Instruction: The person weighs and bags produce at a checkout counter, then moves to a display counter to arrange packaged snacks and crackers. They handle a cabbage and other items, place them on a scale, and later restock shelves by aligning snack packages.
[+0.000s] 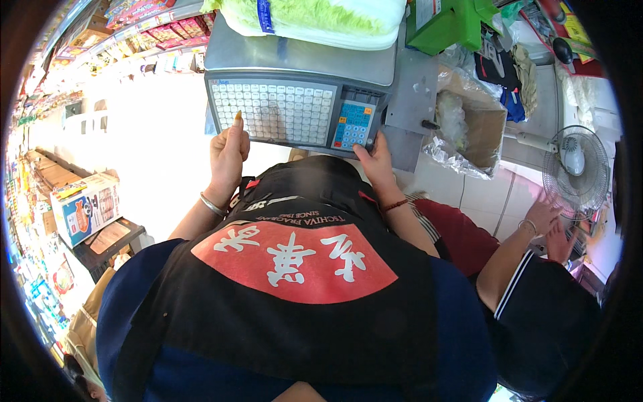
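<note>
Cabbage on far pt. of scale, keys near; box w/ bag right, & fan right of box.

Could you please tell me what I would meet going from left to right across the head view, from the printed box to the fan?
Printed box → left hand → right hand → open cardboard box → fan.

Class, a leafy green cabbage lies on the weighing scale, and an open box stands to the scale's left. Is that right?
The side is wrong: the head view shows the open box to the right of the weighing scale. The rest holds.
</note>
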